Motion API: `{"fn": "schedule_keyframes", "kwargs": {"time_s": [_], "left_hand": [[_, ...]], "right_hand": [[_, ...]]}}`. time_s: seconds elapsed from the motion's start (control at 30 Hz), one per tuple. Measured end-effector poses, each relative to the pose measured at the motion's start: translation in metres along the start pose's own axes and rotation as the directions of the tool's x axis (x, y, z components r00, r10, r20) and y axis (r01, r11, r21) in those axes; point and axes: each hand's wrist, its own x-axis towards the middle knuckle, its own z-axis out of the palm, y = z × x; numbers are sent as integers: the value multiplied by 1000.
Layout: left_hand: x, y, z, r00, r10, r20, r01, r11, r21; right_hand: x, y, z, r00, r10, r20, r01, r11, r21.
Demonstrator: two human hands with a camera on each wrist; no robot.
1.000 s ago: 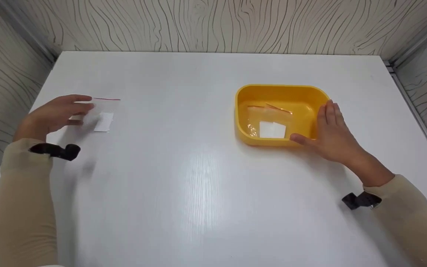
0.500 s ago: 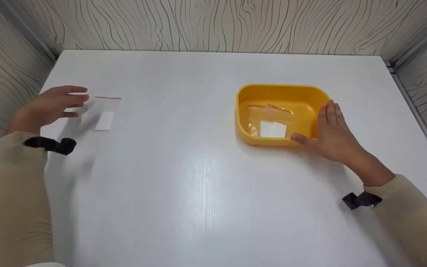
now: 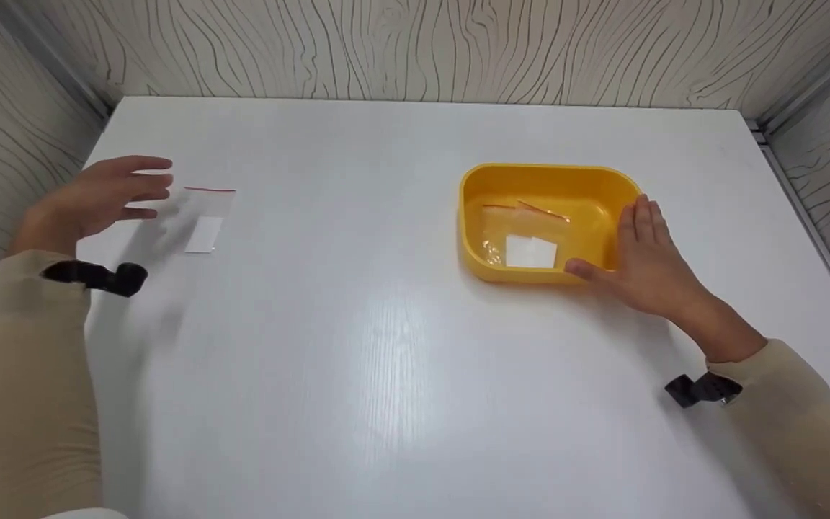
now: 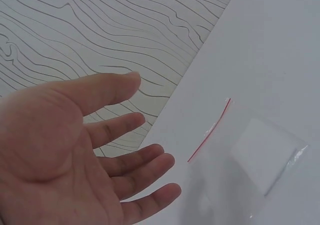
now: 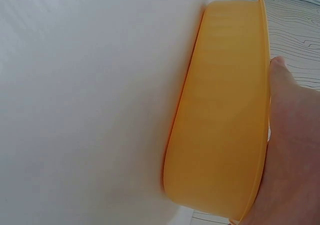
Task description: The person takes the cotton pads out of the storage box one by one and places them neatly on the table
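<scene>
On the left of the table, a small clear zip bag [image 3: 206,222] with a red strip along its top lies flat, a white card [image 4: 265,154] inside it. My left hand [image 3: 101,194] hovers beside it with fingers spread, holding nothing; a gap separates the fingertips from the bag in the left wrist view. To the right stands a yellow basin [image 3: 581,187]. Straight fingers of my right hand [image 3: 653,270] rest along its right side, and the thumb touches the front rim. Inside the basin lie clear zip bags [image 3: 523,223] with red strips and white cards, overlapping each other.
A white table [image 3: 314,324] spans the view between the hands. Behind it rises a wall [image 3: 386,50] with a wood-grain pattern, with similar panels at both sides. Each sleeve carries a black wrist mount [image 3: 101,277].
My left hand has drawn back up and to the left, away from the zip bag its fingertips were at. The bag lies on the table. My right hand stays at the basin.
</scene>
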Motion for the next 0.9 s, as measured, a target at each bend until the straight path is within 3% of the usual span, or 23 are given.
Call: {"fn": "schedule_keyframes", "kwargs": {"time_s": [0.2,0.67,0.9], "left_hand": [[-2,4,2,999,52,-8,-52,998,-46],[-2,10,10,992,127,2,-126,990,-56],[-1,10,14,986,168,8,-166,979,-118]], "right_hand": [[-1,0,0,1000,-2,-8,2,1000,4],[0,-1,0,1000,13,10,-13,1000,2],[1,0,0,1000,14,10,-14,1000,-1]]}}
